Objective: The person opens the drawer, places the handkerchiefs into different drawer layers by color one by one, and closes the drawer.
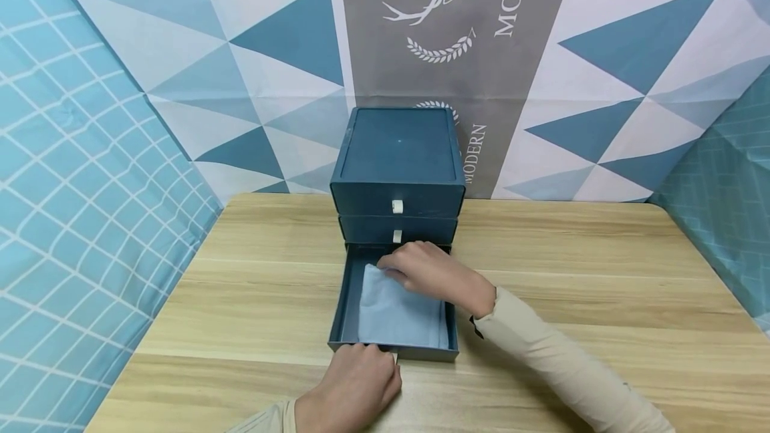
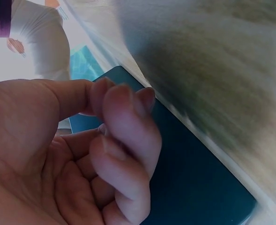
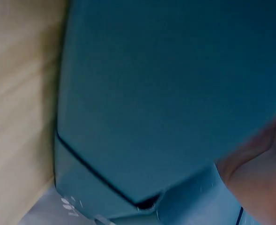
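A dark blue drawer unit stands at the back of the table, its bottom drawer pulled out. In that drawer lies a folded light blue cloth. My right hand reaches in from the right and pinches the far edge of the cloth between thumb and fingers; most of this hand is hidden in the right wrist view. At the drawer's front, my left hand pinches the small pale pull tab. The left wrist view shows its curled fingers close to the dark blue drawer front.
Above the open drawer are two closed drawers with white pull tabs, the top one and the middle one. The wooden table spreads to both sides. Patterned cloth hangings line the back and sides.
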Motion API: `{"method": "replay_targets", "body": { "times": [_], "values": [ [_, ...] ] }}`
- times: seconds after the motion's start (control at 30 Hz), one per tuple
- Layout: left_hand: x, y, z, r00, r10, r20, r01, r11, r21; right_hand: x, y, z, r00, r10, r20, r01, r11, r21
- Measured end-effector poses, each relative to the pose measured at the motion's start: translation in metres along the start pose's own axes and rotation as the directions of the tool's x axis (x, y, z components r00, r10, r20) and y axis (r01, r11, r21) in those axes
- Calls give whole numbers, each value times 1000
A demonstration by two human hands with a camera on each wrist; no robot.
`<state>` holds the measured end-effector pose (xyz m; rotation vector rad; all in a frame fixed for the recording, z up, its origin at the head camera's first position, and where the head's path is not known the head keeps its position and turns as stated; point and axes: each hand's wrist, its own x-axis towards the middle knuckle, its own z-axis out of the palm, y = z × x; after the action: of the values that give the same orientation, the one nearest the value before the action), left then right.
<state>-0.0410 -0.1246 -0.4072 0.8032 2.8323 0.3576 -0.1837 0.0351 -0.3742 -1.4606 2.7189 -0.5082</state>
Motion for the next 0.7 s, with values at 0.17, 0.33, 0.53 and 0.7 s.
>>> {"method": "replay_targets", "body": {
  "times": [0.17, 0.33, 0.53, 0.7],
  "values": [
    [0, 1, -1, 1000, 0, 1, 0, 1000, -11, 1, -2, 9, 1000, -17, 8, 18, 998, -61],
    [0, 1, -1, 1000, 4, 0, -4, 1000, -15, -1, -4, 10, 1000, 7, -6, -8, 993, -117],
    [1, 0, -1, 1000, 7, -5, -7, 1000, -2, -6, -9, 4, 999, 14, -37, -20, 986, -166],
    [1, 0, -1, 1000, 9, -15, -9, 1000, 7, -15, -23, -18, 995, -15, -94, -1, 985, -171]
  ]
}}
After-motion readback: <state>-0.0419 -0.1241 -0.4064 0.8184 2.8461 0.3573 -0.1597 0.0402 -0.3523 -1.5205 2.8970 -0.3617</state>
